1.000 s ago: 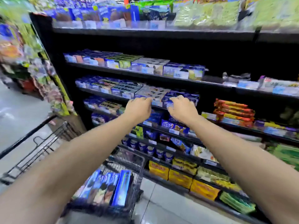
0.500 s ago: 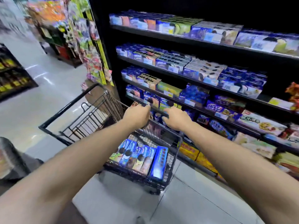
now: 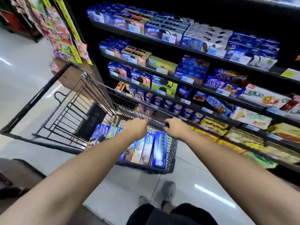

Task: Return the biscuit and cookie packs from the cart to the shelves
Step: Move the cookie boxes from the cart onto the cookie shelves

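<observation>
The single wide camera sits on the person's head, facing forward and down, close over the left hand (image 3: pixel 136 129) and right hand (image 3: pixel 177 129); cart (image 3: pixel 172 148) under them, shelves (image 3: pixel 162 43) beyond.

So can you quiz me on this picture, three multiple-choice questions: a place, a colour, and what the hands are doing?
1. Where are the packs awaiting shelving?
A. on the floor
B. standing in the cart basket
C. in the person's hands

2. What colour is the rightmost pack in that row?
A. red
B. green
C. blue

3. What are the left hand and right hand doing?
A. gripping the cart rim
B. lifting a pack
C. hanging free

Answers: 1 B, they stand upright inside the wire walls; 2 C, its face is blue; 3 A, both hands curl over the rim.
</observation>
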A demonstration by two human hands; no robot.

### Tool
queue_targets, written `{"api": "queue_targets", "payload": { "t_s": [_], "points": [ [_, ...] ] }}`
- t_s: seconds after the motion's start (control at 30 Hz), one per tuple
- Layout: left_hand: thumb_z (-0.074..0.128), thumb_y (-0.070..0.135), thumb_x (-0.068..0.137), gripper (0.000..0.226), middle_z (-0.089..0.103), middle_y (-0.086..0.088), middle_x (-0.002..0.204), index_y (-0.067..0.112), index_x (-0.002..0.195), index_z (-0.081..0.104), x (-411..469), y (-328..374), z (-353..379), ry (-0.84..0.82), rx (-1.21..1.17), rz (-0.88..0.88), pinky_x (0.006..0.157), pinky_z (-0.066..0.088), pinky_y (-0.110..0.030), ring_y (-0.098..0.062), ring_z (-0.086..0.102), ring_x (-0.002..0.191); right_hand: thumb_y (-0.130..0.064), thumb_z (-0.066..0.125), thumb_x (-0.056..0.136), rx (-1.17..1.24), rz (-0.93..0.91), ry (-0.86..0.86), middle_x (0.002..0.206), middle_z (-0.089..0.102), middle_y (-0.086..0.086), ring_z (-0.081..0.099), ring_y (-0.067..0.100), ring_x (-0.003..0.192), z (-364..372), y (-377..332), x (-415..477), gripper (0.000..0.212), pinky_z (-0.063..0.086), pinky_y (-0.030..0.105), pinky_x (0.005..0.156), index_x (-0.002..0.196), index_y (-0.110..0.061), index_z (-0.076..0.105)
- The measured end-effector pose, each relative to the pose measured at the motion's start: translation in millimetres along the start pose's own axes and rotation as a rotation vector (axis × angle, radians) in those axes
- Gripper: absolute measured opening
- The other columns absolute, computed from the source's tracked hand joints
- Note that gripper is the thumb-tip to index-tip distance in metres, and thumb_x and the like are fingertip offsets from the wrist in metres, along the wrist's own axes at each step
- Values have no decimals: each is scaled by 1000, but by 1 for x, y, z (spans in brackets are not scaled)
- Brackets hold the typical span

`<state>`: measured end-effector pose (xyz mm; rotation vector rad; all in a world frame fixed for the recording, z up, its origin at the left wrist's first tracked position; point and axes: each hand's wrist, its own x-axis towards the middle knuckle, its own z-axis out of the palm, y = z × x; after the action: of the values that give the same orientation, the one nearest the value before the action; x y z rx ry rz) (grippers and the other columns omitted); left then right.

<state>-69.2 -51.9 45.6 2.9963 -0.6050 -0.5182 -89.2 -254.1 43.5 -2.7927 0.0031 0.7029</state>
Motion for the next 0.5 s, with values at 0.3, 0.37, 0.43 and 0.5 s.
{"api": "queue_targets", "payload": {
  "t_s": [0.3, 0.37, 0.43, 0.5],
  "points": [
    [46, 21, 95, 38, 57, -12, 131, 20, 133, 54, 28, -14, 31, -164, -21, -128, 96, 45, -44, -34, 54, 120, -37, 49, 98, 82, -2, -132, 148, 48, 17, 51, 36, 130, 34, 23, 64, 55, 47, 42, 101, 150, -18, 42],
    [47, 20, 95, 42, 54, -11, 134, 21, 136, 52, 32, -19, 39, -192, -44, -143, 99, 45, -46, -34, 53, 122, -36, 50, 98, 112, 17, -157, 150, 47, 17, 51, 35, 131, 43, 25, 77, 57, 47, 42, 100, 151, -19, 39],
    [47, 21, 96, 44, 50, -11, 139, 21, 139, 49, 35, -23, 48, -230, -60, -149, 98, 45, -47, -35, 51, 124, -34, 52, 97, 129, 32, -175, 145, 51, 19, 54, 37, 127, 54, 25, 88, 54, 49, 44, 100, 147, -16, 43],
    [49, 23, 96, 45, 46, -10, 144, 21, 141, 47, 38, -27, 61, -267, -52, -144, 99, 44, -46, -34, 48, 128, -32, 54, 95, 150, 58, -179, 138, 55, 20, 56, 38, 122, 69, 25, 96, 49, 51, 44, 96, 141, -15, 47]
  ]
}}
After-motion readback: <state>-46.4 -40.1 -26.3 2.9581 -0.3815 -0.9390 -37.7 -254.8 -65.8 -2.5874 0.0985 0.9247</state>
